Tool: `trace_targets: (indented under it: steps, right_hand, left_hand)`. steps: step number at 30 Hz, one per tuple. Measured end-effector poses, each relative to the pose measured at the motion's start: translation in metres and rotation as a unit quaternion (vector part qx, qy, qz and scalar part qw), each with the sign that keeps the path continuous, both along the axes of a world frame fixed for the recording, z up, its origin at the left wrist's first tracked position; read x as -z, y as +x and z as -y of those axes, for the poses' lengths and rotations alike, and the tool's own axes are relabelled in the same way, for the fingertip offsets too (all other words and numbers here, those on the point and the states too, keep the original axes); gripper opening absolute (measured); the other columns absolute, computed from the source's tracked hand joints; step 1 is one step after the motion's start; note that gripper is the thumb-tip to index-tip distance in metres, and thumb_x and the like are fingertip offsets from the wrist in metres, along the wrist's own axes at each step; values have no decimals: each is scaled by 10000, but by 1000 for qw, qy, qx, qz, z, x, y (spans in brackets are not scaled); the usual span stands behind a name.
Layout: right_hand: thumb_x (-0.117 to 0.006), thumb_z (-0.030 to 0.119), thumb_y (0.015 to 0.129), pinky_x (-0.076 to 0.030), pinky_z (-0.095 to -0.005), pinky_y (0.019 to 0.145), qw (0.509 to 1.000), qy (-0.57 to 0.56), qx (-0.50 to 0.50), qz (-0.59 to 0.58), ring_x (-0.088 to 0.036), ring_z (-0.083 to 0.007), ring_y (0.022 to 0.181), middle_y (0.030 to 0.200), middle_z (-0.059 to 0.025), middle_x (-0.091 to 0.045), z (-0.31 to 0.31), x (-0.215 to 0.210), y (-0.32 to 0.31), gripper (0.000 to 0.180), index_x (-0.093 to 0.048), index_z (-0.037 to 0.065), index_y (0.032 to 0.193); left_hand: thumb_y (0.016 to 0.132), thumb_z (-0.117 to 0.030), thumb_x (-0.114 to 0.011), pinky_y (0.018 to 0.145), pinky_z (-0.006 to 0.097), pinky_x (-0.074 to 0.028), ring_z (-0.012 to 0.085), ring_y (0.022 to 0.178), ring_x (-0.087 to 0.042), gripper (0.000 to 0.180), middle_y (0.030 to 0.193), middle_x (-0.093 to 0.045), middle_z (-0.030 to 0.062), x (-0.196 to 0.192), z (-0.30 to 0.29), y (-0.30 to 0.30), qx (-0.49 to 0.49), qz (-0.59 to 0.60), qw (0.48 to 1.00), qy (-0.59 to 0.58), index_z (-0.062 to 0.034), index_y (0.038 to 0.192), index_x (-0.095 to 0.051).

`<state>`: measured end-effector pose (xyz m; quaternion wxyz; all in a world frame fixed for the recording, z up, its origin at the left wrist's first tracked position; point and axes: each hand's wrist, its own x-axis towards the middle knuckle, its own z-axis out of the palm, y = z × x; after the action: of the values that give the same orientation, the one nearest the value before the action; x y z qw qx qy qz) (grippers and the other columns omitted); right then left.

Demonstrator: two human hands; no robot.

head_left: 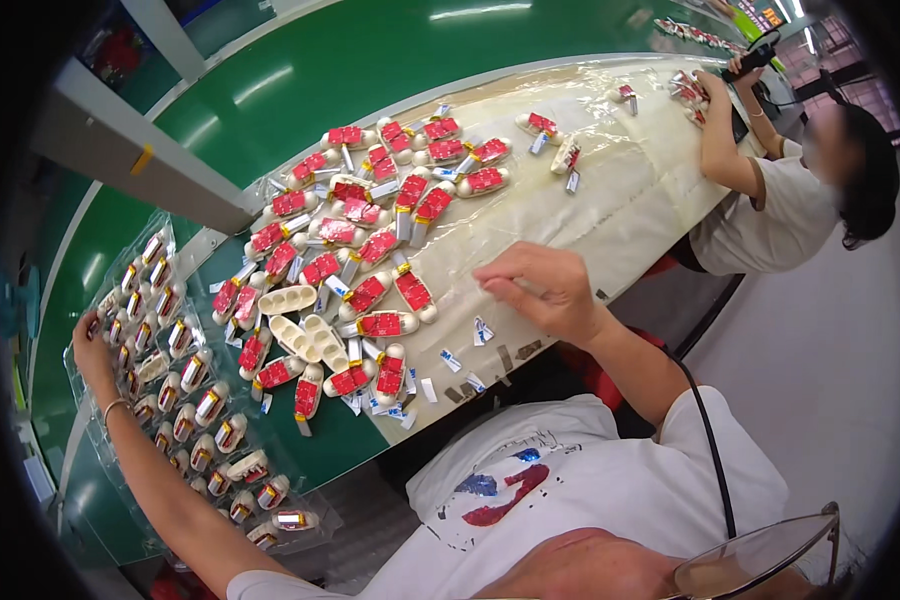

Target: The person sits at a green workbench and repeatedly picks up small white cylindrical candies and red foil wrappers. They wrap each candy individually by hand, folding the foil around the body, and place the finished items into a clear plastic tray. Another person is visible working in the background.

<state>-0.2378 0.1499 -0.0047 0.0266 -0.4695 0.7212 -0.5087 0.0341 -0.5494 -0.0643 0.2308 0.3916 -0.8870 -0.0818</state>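
At the far left, my left hand [92, 352] reaches over the outer edge of a clear plastic tray [330, 522]. Its fingers curl down among the pieces there; what they hold, if anything, is hidden. The tray carries rows of cream oval shells, many with a silver battery pack [211, 405] on top. My right hand [548, 288] hovers above the table's near side, fingers together and thumb close to them, with nothing visible in the grip. Left of it lie many cream shells with red circuit boards [413, 290], some with silver packs attached by yellow-ended strips.
Cream shell parts with round hollows [288, 300] lie amid the pile. Small blue-and-white paper scraps [482, 331] dot the near edge. A grey post [155, 150] rises beside the tray. At right, a co-worker [770, 215] handles similar pieces. A green surface [300, 75] runs behind.
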Motion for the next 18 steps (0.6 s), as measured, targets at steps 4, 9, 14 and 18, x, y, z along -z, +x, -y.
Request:
trace_targets:
  steps: [4,9,14,18]
  right_hand:
    - [-678,15,847,-482,-243,645,977,-26,202,67,-616,-107,727,848,-51,-669,-38,-1,-38,142,-692,-2,987]
    - [-778,292,780,-474,-291,673,917,145,369,39,-584,-144,750,893,-57,-628,-69,13,-88,387,-671,32,1047]
    - [-717,254,795,-470,-360,784,894,244,343,-154,-601,-249,902,952,-87,-630,-61,21,-105,294,-669,49,1000]
    - [-660,180,813,-478,-379,780,926,222,278,-124,-612,-271,884,948,-96,-636,-58,19,-98,190,-655,57,959]
  left_hand:
    - [851,-54,-516,932,344,-468,252,1068,-630,380,1185,-657,96,-4,-19,1,-21,10,999,-26,-111,1204,-646]
    - [895,-105,-540,936,323,-466,229,1057,-634,372,1202,-657,103,-36,-74,-20,-79,-3,996,-50,-110,1256,-629]
    - [940,-103,-598,914,259,-479,130,1020,-632,265,1121,-687,81,-64,-160,-41,66,-172,976,118,-29,1185,-665]
    - [942,-52,-589,908,268,-495,149,993,-652,226,1085,-693,89,-94,-283,-73,180,-252,916,255,0,1148,-667]
